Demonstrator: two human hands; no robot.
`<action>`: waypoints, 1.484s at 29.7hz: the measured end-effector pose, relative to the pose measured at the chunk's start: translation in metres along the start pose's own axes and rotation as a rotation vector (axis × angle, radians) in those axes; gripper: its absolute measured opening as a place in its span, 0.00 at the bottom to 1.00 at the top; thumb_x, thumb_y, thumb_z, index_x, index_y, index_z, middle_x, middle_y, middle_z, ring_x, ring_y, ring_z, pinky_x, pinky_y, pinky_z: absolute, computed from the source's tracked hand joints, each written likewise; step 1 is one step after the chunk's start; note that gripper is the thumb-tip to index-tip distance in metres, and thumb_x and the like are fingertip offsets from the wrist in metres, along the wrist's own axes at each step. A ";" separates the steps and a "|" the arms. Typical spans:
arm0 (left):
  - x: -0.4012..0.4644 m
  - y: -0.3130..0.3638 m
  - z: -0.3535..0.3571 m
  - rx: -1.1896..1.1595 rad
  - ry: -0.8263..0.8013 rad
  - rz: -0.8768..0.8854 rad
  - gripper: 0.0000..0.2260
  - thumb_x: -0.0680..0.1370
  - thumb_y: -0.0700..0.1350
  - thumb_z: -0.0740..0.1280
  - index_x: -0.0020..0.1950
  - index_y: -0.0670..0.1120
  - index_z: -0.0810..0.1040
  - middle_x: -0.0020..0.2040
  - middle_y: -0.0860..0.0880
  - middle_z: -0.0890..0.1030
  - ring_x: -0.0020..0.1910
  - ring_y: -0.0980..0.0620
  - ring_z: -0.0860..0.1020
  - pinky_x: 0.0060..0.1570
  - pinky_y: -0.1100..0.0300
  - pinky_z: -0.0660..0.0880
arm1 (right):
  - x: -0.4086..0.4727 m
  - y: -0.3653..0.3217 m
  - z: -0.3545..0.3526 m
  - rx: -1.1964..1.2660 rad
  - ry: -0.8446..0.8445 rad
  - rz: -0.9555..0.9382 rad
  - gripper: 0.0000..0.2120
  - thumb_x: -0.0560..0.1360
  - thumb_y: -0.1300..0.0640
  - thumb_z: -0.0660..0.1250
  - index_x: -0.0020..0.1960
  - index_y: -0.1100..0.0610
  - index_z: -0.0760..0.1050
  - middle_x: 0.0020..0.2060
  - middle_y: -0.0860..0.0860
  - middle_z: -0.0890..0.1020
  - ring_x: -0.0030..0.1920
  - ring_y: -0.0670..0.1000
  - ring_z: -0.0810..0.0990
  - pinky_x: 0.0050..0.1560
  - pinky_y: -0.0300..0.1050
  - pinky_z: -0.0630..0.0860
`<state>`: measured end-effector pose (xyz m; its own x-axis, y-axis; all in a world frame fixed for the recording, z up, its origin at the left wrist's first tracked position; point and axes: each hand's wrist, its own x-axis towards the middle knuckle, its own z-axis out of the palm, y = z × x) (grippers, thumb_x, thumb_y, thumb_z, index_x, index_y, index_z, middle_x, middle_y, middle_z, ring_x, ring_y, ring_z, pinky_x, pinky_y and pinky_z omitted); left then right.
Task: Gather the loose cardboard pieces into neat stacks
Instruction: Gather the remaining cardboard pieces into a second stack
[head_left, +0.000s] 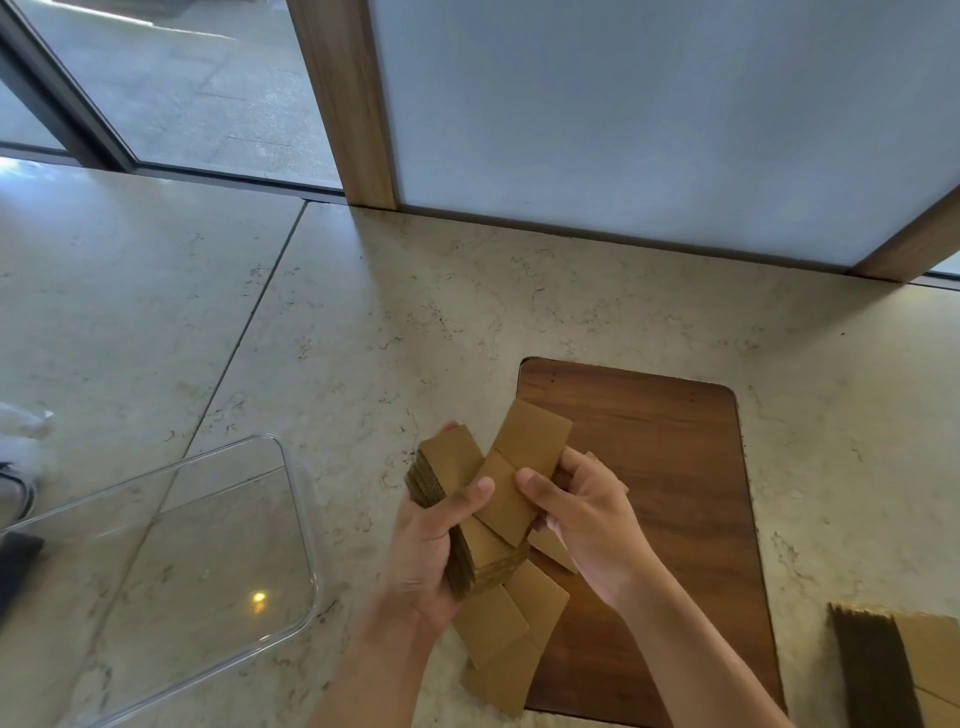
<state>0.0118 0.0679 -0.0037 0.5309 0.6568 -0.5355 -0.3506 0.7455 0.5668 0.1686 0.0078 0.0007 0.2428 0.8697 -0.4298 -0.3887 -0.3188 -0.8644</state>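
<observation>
My left hand grips a thick stack of brown cardboard pieces by its side, thumb across the top. My right hand pinches a long folded cardboard piece that lies tilted across the stack. Below the hands, several loose cardboard pieces lie overlapping on the left edge of a dark wooden board. Another piece pokes out under my right hand.
A clear plastic bin stands on the stone floor to the left. A second cardboard stack sits at the bottom right corner. A frosted panel with wooden frame rises behind, with a glass door at far left.
</observation>
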 end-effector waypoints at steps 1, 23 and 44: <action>-0.001 0.000 -0.001 0.006 -0.008 -0.016 0.31 0.71 0.42 0.78 0.73 0.57 0.76 0.61 0.33 0.85 0.52 0.30 0.85 0.45 0.39 0.84 | 0.000 0.000 0.001 -0.030 -0.026 -0.003 0.21 0.76 0.54 0.71 0.67 0.59 0.79 0.55 0.55 0.88 0.48 0.51 0.86 0.41 0.40 0.80; -0.008 -0.024 0.008 -0.259 -0.128 -0.052 0.30 0.68 0.56 0.84 0.69 0.63 0.81 0.63 0.38 0.85 0.61 0.36 0.84 0.52 0.40 0.84 | -0.024 0.040 0.041 -0.504 0.403 -0.490 0.15 0.82 0.45 0.60 0.58 0.50 0.81 0.56 0.49 0.76 0.60 0.48 0.77 0.57 0.34 0.74; -0.019 -0.038 -0.018 -0.337 -0.002 0.004 0.18 0.77 0.50 0.73 0.67 0.58 0.80 0.48 0.40 0.84 0.43 0.41 0.84 0.47 0.41 0.84 | -0.024 0.042 -0.033 -1.225 0.582 0.103 0.48 0.67 0.29 0.74 0.77 0.53 0.63 0.67 0.53 0.67 0.67 0.55 0.67 0.71 0.53 0.68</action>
<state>0.0018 0.0292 -0.0265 0.5304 0.6598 -0.5323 -0.5880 0.7386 0.3297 0.1754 -0.0390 -0.0339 0.7164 0.6349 -0.2894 0.5302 -0.7650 -0.3656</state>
